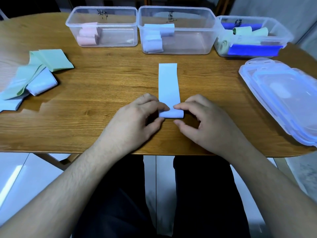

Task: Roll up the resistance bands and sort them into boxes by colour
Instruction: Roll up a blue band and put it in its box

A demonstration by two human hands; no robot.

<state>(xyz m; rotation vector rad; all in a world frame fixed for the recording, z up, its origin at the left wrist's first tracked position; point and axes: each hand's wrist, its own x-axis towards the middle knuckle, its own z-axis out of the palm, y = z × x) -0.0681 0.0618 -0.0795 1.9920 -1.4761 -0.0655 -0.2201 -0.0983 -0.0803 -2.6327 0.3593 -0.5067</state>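
Left hand [137,119], right hand [204,121] side by side, fingers curled, pinching.

We look down at a wooden table [103,86]. A pale blue flat resistance band [169,83] lies lengthwise, its near end curled into a small roll. Our left hand [137,121] and right hand [205,121] pinch that roll from either side. Behind stand three clear plastic boxes — one with pink rolls [101,26], one with pale blue rolls [176,30], one with green rolls [252,36]. Loose green and blue bands [34,73] lie left — stacked clear lids [283,97] right.
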